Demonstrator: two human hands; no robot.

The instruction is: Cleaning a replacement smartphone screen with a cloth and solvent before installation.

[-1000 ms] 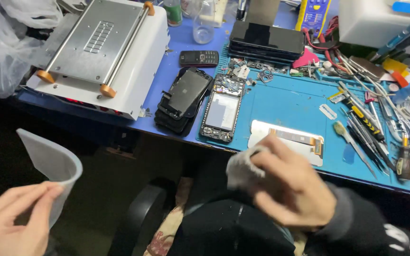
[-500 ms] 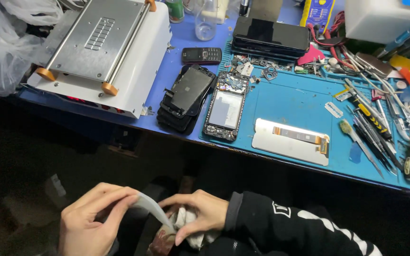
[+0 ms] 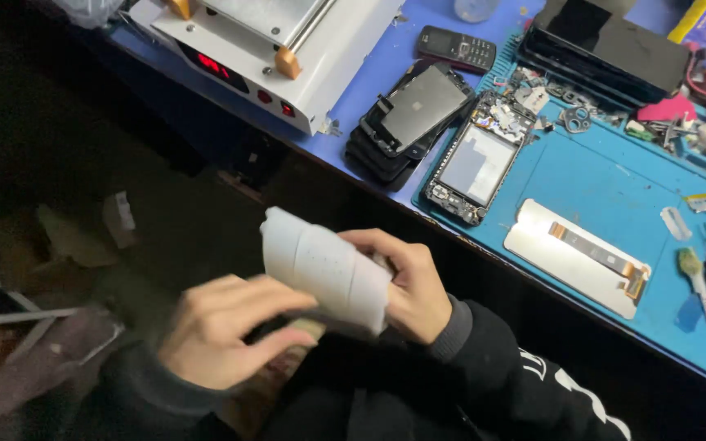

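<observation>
White sheet [image 3: 326, 271] curled at lower centre of frame, right hand [image 3: 406, 282] gripping its right edge, left hand [image 3: 224, 331] clasping its underside, dark open room below the tabletop [image 3: 614, 175] edge, opened phone [image 3: 475, 159] near that edge

Table: a long work table [image 3: 386, 77] with a blue top runs across the upper part of the view.
Mat: a lighter blue mat [image 3: 590, 175] lies on the right part of the table.
Machine: a white box-shaped machine [image 3: 288, 49] with a metal top and small red lights sits at the left end of the table.
Under the table: it is very dark there.
Floor: the floor [image 3: 83, 237] is dim and brownish, with bits of paper and card [image 3: 120, 214] lying on it.
Light: bright on the table, weak down low.
</observation>
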